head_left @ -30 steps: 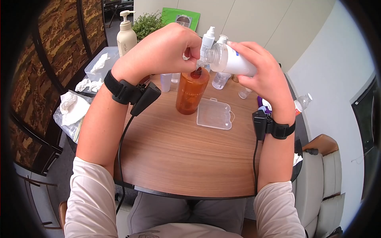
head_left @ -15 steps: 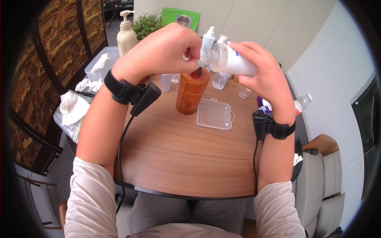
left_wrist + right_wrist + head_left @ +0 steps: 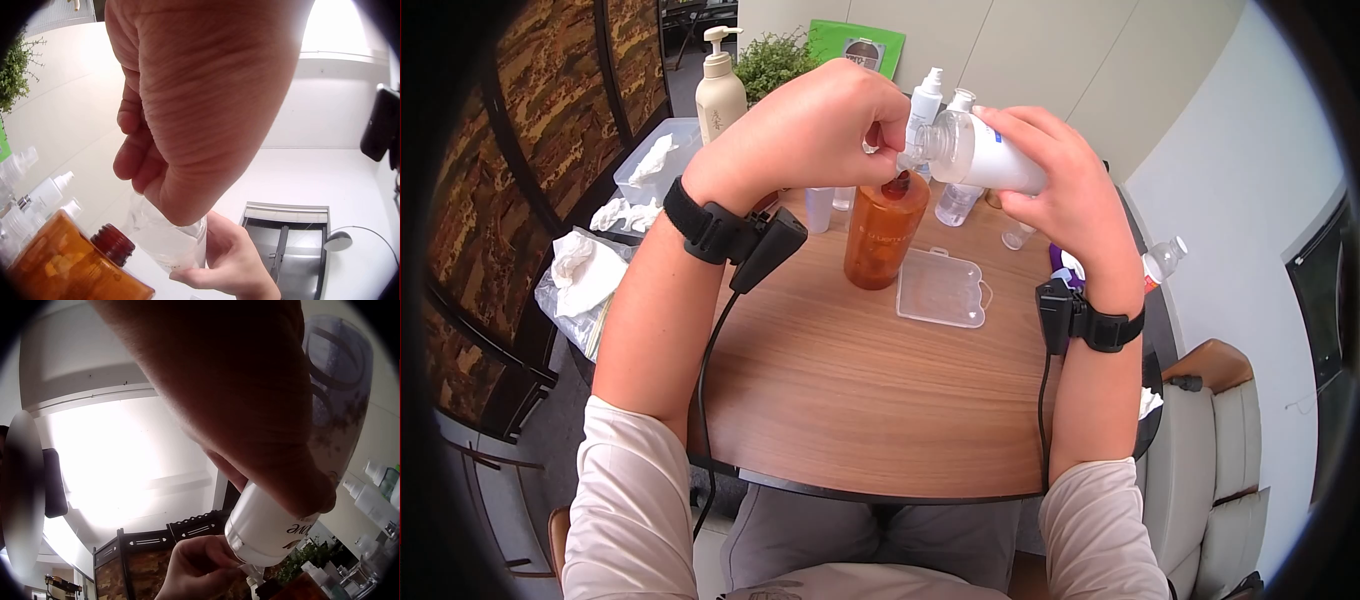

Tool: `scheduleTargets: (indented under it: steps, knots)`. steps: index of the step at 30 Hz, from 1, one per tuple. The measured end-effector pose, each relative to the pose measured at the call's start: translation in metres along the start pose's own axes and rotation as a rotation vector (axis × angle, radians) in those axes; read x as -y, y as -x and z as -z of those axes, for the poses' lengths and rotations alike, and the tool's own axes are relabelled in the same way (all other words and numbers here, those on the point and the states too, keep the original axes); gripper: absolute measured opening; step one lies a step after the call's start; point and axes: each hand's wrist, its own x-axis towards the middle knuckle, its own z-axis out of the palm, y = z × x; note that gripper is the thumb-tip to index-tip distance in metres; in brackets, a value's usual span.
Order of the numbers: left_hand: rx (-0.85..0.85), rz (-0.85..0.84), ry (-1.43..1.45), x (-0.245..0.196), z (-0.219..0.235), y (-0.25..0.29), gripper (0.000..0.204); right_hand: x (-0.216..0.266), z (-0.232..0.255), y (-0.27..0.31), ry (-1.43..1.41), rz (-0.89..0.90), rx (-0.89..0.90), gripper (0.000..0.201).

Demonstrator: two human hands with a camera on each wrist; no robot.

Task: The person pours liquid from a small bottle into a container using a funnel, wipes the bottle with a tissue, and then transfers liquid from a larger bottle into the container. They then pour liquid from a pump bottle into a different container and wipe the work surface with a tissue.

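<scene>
With its thumb and fingers round its white-labelled part, my right hand (image 3: 1065, 170) holds a clear bottle (image 3: 962, 147) on its side, neck pointing left. My left hand (image 3: 830, 125) pinches a small clear piece (image 3: 132, 211), mostly hidden by the fingers, right at that bottle's mouth. Below both stands an amber bottle (image 3: 882, 245), upright on the table. Its dark red threaded neck (image 3: 114, 244) is uncapped in the left wrist view. Lettering shows upside down on the held bottle's white part in the right wrist view.
A clear plastic case (image 3: 940, 288) lies beside the amber bottle on the wooden table (image 3: 870, 400). Behind are a white spray bottle (image 3: 924, 105), clear cups and a potted plant (image 3: 775, 68). At left stand a beige pump bottle (image 3: 720, 95) and crumpled tissues (image 3: 590, 270).
Both hands and the tilted bottle stay almost exactly where they were. The whole head view shifts very slightly.
</scene>
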Motion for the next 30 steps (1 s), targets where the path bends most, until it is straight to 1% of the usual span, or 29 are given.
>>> scheduleTargets:
  steps: [14,30]
  knots:
    - [0.013,0.021,0.016,-0.0037,0.0030,0.0008,0.015,-0.0007,-0.0011,0.0000,0.014,0.004,0.007,0.069]
    - [0.014,0.029,0.015,-0.0012,0.0025,0.0006,0.014,0.0008,0.0004,-0.0006,0.012,0.006,0.002,0.067]
